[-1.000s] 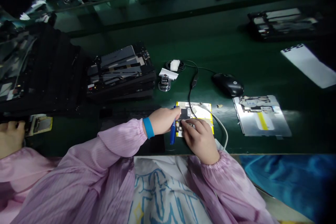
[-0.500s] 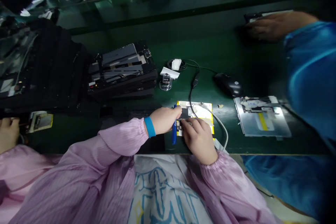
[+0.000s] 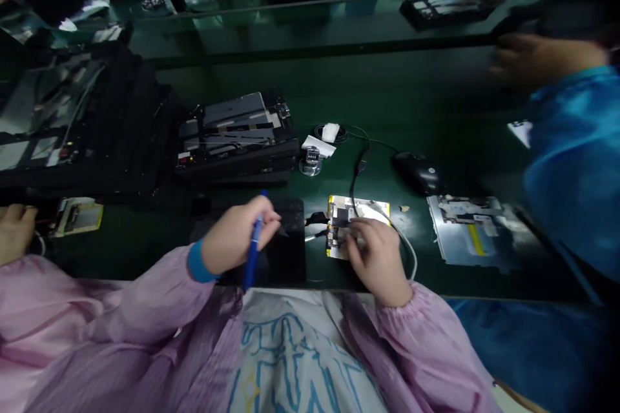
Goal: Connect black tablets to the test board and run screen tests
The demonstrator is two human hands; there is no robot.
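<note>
My left hand (image 3: 237, 235) is closed round a blue pen (image 3: 252, 251) and hovers over a flat black panel (image 3: 285, 245) at the table's near edge. To its right my right hand (image 3: 375, 255) rests with bent fingers on a small yellow-edged circuit board (image 3: 346, 213). A black cable (image 3: 357, 171) and a white cable (image 3: 407, 242) run to that board. Both my arms are in pink sleeves.
A stack of dark trays (image 3: 237, 135) stands behind the panel, with a small counter (image 3: 310, 160) and a black mouse (image 3: 419, 172) further right. A metal plate (image 3: 472, 229) lies at the right. A person in a blue sleeve (image 3: 571, 148) reaches across at the right; another person's hand (image 3: 17, 232) rests far left.
My left hand has pulled away from the board to the left with the pen, uncovering the black panel. The person in blue has leaned further in at the right.
</note>
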